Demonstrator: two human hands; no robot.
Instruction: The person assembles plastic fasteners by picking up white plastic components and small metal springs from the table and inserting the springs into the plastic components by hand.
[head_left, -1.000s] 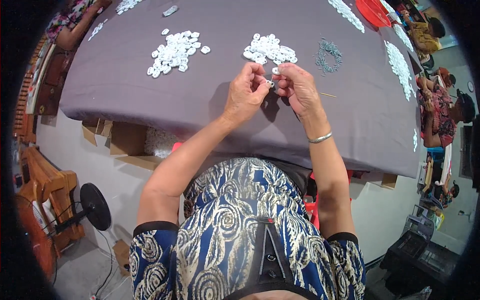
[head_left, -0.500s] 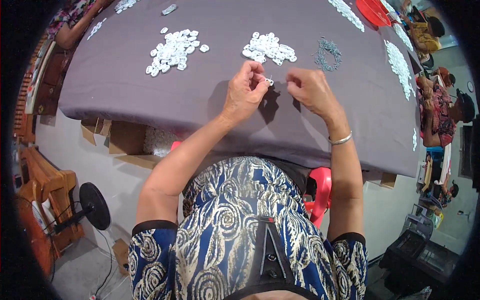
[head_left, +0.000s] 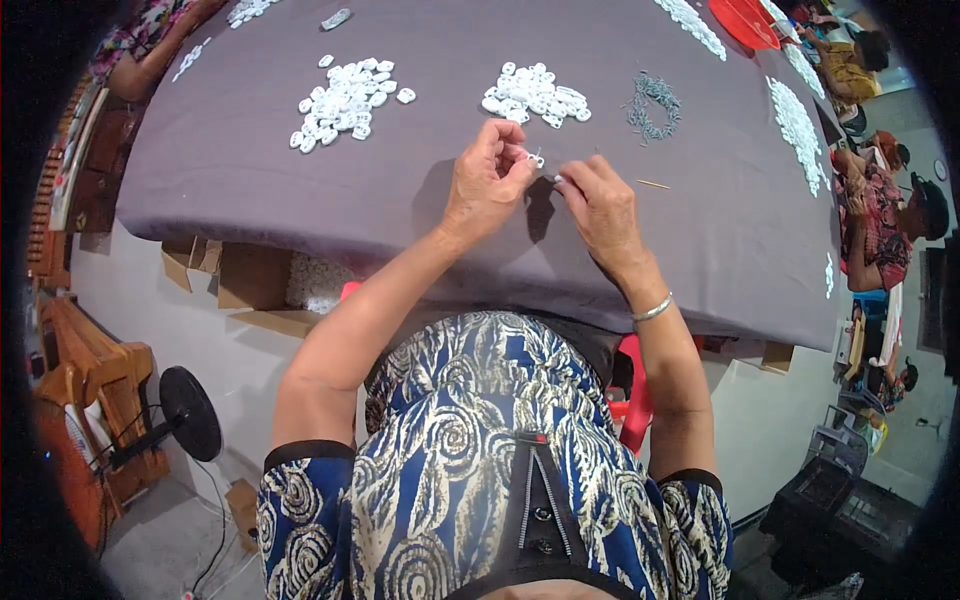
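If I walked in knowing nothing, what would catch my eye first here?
Probably the two hands meeting mid-table: the left hand pinches a small white ring, and the right hand touches it from the other side. Beyond them on the grey tablecloth lie two heaps of white rings and a small pile of grey bits.

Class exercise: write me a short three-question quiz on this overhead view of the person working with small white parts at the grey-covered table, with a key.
1. True or false: the left hand pinches a small white part at its fingertips.
2. Which lies farthest toward the person's right on the grey cloth? A) left white pile B) middle white pile C) grey pile of small pieces
3. What does the right hand wear at the wrist?

Key: 1 true. 2 C. 3 a silver bracelet.
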